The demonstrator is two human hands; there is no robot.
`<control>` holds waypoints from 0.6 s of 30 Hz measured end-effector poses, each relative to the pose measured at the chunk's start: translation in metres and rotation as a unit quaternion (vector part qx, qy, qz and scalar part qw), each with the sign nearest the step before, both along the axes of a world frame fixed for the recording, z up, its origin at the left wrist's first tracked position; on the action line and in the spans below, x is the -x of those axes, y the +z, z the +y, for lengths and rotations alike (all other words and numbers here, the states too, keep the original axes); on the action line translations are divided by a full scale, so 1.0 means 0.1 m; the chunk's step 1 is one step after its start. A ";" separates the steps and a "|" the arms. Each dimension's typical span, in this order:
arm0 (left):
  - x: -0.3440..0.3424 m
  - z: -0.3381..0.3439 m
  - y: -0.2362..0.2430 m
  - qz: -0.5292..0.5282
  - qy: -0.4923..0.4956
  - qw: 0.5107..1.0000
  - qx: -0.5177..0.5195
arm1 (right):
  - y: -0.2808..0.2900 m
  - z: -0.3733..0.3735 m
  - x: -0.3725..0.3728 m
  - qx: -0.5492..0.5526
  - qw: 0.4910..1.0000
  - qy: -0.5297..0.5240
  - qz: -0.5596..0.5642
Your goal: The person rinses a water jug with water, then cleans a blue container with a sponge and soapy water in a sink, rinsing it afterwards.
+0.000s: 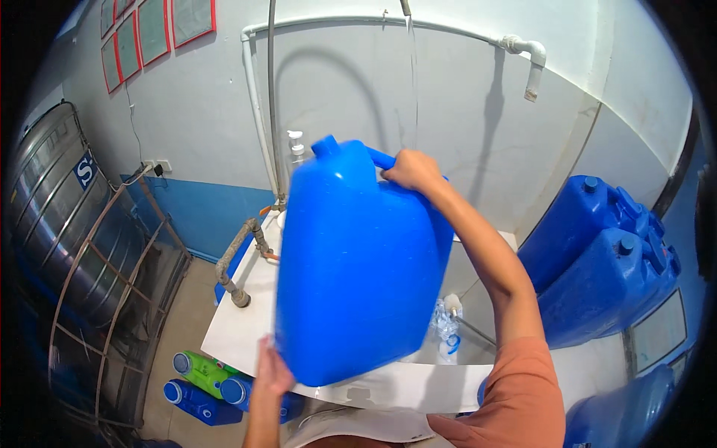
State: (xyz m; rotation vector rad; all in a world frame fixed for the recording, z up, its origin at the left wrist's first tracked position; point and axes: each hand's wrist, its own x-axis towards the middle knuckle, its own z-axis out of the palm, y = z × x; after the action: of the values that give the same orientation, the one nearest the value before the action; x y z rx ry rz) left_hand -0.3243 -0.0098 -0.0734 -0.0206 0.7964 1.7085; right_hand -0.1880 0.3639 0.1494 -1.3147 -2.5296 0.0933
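A large blue jerry can (358, 269) is held up in front of me, tilted, over a white counter. Its short spout, at the top left, has no cap on it. My right hand (414, 171) is closed round the handle at the top. Down at the can's lower left corner, my left hand (275, 367) grips the edge, with some of its fingers hidden behind the can. Behind the can, a thin stream of water (413, 67) falls from a pipe end (405, 7) at the top of the view.
Blue jerry cans (597, 276) stand at the right. A pump bottle (296, 149), a clear plastic bottle (447, 328) and a brush (453, 305) are around the white counter (239, 328). Green and blue containers (202, 373) stand on the floor, near a steel tank (75, 216) in a metal frame.
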 end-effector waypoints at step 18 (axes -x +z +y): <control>0.23 0.29 0.36 0.146 0.070 0.986 -0.047 | 0.43 -0.07 -0.06 -0.015 0.990 -0.009 0.141</control>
State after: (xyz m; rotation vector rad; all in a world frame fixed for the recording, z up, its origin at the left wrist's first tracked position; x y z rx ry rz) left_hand -0.3476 0.0189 -0.0377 0.2499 0.9464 1.9074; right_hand -0.1821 0.3566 0.1923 -1.2171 -2.2733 0.2205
